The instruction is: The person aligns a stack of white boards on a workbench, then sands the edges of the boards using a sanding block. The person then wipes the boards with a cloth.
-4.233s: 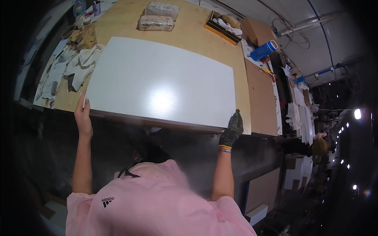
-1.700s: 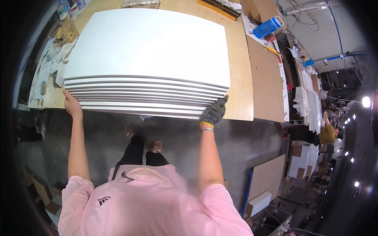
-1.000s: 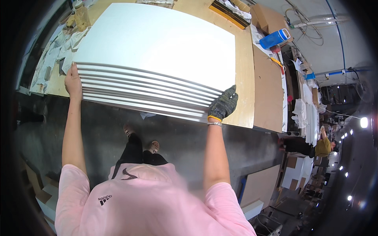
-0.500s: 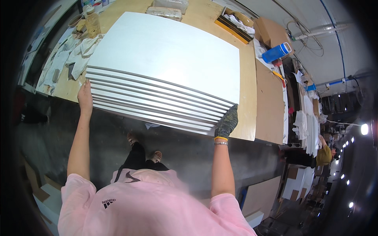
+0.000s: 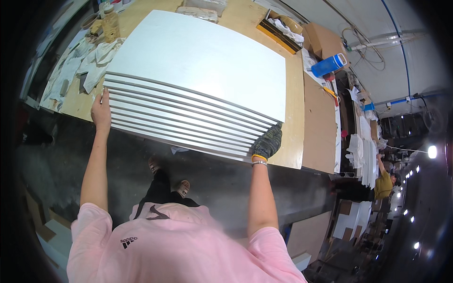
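1. Head view: the stack of white panels (image 5: 188, 80) fills the middle of the picture, its near edge hanging over the front rim of the wooden desk (image 5: 295, 118). Several seconds back only one flat white sheet showed; now eight or so layered edges fan out along the near side, so the stack has been tipped or drawn toward the person.

2. The left hand (image 5: 100, 111) is bare, at nine o'clock of the stack, palm flat against the left corner with fingers stretched up the edges. It presses rather than wraps, open against the panel ends.

3. The right hand (image 5: 268, 141) wears a dark knit glove with a yellow cuff and sits at five o'clock of the stack, fingers curled under the lower right corner, bearing it from beneath.

4. Against half a second ago, the left hand has dropped lower on the corner and the stack has swung a touch clockwise. My read: the panels are being squared up or eased off the edge, with both hands carrying the load.

5. Around it: crumpled white rags (image 5: 80, 70) at ten o'clock, a blue cylindrical container (image 5: 329, 65) at two o'clock, and a cardboard box (image 5: 323, 40) just beyond it. At four o'clock, well apart, another person in a yellow top (image 5: 383, 181) stands by more white sheets.

6. Below, the person's pink shirt (image 5: 165, 245) and sandalled feet (image 5: 181, 186) on dark floor.
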`<action>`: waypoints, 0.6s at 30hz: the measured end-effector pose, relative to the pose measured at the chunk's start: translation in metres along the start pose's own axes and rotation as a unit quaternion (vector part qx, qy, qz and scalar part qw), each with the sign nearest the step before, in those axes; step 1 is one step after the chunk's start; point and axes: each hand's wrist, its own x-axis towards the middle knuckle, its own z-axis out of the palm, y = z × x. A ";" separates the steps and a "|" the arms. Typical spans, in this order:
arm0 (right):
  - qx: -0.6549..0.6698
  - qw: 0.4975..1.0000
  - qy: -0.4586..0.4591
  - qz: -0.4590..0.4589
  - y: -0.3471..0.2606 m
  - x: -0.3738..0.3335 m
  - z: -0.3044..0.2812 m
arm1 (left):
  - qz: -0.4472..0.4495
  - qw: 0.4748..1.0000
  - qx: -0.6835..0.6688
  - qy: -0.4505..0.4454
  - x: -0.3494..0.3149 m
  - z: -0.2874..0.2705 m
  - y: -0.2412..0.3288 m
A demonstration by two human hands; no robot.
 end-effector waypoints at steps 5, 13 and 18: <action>0.025 0.993 -0.100 -0.049 0.075 -0.003 -0.002 | 0.051 0.991 -0.125 -0.020 -0.003 0.000 -0.035; -0.423 0.888 -0.120 -0.135 0.120 -0.052 0.016 | 0.043 0.988 -0.145 0.009 -0.030 0.003 -0.075; -0.491 0.863 -0.106 -0.057 0.107 -0.054 0.024 | 0.117 0.988 -0.083 0.052 -0.030 0.007 -0.076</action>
